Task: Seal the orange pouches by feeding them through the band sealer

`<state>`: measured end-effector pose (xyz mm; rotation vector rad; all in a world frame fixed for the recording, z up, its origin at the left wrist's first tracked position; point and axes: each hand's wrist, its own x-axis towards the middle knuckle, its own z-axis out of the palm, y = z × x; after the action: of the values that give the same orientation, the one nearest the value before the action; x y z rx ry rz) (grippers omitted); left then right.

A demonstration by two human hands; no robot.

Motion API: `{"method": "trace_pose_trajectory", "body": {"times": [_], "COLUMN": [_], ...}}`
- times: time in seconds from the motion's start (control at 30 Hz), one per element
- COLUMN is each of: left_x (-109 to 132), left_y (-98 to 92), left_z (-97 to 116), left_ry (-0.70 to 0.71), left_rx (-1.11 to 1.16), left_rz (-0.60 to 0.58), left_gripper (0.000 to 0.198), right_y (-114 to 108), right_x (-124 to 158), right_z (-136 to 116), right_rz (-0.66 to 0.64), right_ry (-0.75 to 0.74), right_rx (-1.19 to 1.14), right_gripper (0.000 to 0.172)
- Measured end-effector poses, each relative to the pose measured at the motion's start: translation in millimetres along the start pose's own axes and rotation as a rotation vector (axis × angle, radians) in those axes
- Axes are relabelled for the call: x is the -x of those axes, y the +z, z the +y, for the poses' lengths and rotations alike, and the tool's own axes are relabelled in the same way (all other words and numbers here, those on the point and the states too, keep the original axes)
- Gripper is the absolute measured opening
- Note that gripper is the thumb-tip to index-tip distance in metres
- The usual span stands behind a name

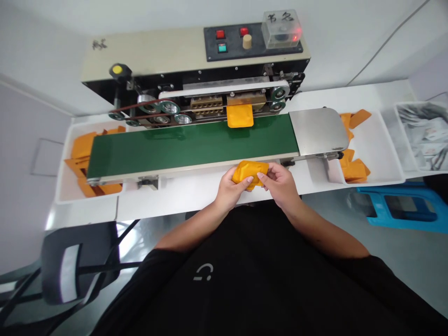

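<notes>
Between my two hands, in front of the conveyor's near edge, is an orange pouch (pixel 249 171). My left hand (pixel 229 189) grips its left side, thumb on top. On the right side my right hand (pixel 281 184) pinches it between thumb and fingers. Another orange pouch (pixel 240 116) hangs from the sealing jaws of a band sealer (pixel 147 53), its lower part over the green conveyor belt (pixel 196 143). What the held pouch contains cannot be seen.
A white bin (pixel 385 149) with orange pouches stands right of the steel end plate (pixel 317 130). Under the belt's left end is another bin (pixel 65 186) of pouches. Further right sits a tub of small packets (pixel 429 135). A blue stool (pixel 409 207) and a black chair (pixel 80 261) flank me.
</notes>
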<state>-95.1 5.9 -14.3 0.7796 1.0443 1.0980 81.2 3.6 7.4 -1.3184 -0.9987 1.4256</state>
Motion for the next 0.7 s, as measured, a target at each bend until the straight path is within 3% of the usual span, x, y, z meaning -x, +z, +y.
{"method": "trace_pose_trajectory", "body": {"times": [0.37, 0.7], "left_x": [2, 3], "left_y": [-9.3, -16.0], "left_z": [-7, -13], "left_ry": [0.034, 0.044], "left_rx": [-0.011, -0.007], "left_rz": [0.014, 0.050], "left_gripper": [0.062, 0.057], "right_y": [-9, -27], "right_x": [-4, -4], "right_z": [-9, -22], "right_rz": [0.135, 0.030], "right_ry": [-0.005, 0.182], "right_rx": [-0.139, -0.386], "right_gripper": [0.040, 0.039]}}
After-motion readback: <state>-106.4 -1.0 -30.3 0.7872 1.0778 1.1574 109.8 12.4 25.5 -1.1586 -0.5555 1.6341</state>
